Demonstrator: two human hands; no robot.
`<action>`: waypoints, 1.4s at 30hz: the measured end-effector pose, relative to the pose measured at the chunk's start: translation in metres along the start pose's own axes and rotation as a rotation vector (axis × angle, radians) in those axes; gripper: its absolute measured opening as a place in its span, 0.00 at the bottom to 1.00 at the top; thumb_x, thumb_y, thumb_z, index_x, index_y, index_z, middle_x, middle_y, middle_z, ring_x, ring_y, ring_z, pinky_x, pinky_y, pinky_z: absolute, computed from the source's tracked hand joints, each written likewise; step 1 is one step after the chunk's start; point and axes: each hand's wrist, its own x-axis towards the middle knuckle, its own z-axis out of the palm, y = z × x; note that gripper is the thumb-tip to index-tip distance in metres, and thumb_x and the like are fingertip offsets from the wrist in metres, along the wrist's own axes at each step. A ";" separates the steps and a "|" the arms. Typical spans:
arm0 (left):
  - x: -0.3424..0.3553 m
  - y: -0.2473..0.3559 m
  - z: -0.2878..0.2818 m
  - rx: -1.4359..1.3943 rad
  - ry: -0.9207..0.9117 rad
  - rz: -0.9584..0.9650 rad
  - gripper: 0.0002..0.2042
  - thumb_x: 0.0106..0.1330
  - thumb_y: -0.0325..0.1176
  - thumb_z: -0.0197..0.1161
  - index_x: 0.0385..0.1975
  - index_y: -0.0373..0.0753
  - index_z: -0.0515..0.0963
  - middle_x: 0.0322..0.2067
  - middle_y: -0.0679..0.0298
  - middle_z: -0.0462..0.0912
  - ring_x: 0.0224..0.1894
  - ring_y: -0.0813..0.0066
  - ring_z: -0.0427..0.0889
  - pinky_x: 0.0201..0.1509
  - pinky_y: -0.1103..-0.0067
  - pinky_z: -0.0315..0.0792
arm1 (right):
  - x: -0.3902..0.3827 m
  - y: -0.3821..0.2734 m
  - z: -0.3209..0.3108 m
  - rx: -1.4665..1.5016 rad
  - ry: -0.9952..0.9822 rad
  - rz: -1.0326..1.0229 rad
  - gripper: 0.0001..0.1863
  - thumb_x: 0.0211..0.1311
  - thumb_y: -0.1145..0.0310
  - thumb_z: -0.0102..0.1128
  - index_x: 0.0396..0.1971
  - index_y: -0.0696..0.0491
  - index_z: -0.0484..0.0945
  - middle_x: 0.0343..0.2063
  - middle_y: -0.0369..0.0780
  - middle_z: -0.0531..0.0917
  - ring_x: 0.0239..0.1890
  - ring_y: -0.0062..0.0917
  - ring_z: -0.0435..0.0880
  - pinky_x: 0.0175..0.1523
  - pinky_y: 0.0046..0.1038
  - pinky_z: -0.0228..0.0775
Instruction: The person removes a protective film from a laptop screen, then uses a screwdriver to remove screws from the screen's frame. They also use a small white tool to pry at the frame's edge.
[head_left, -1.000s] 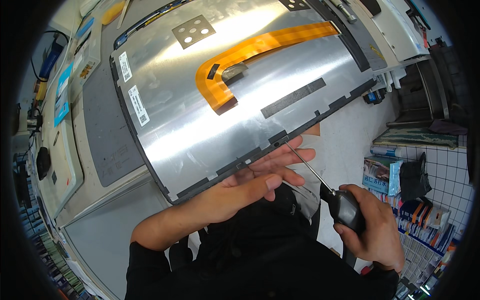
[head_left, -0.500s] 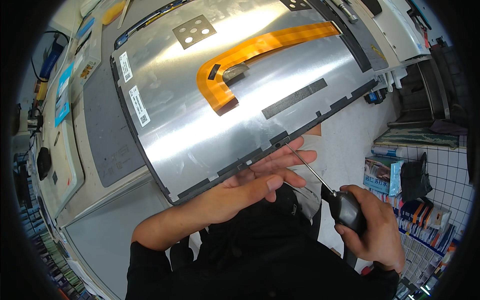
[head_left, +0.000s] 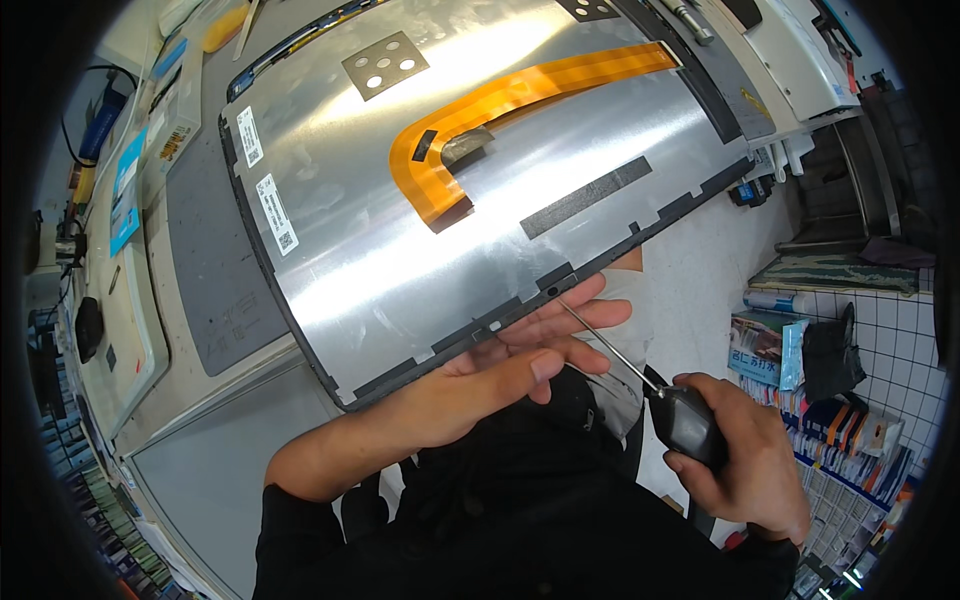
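A display panel (head_left: 400,290) lies back side up, its silver metal back framed by a dark notched border. An orange ribbon cable (head_left: 415,185) bends across it. Below the panel's near edge, my left hand (head_left: 540,350) is open, palm up, with its fingers stretched out partly under that edge and its thumb apart. My right hand (head_left: 745,450) is closed round the black handle of a tool (head_left: 690,425) with a thin metal shaft. The shaft's tip is at the near border, beside a small dark hole and in front of my left fingertips. Whether it touches the border, I cannot tell.
The panel overhangs a bench covered by a grey mat (head_left: 215,250). To the left are a pale tray (head_left: 130,350) and a blue-and-white box (head_left: 128,190). A white machine (head_left: 800,60) stands at the far right. Packages (head_left: 765,350) lie below it by a white grid rack.
The tool in my right hand has shifted slightly left along the panel's near edge. The panel appears moved very slightly left. My left hand is nearly unchanged.
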 end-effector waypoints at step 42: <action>-0.071 0.011 0.013 0.227 -0.193 0.079 0.10 0.69 0.26 0.58 0.46 0.33 0.81 0.50 0.57 0.84 0.52 0.64 0.83 0.55 0.76 0.78 | 0.115 -0.009 0.035 -0.447 0.790 -0.946 0.17 0.39 0.76 0.72 0.35 0.54 0.84 0.22 0.35 0.77 0.19 0.21 0.74 0.19 0.21 0.63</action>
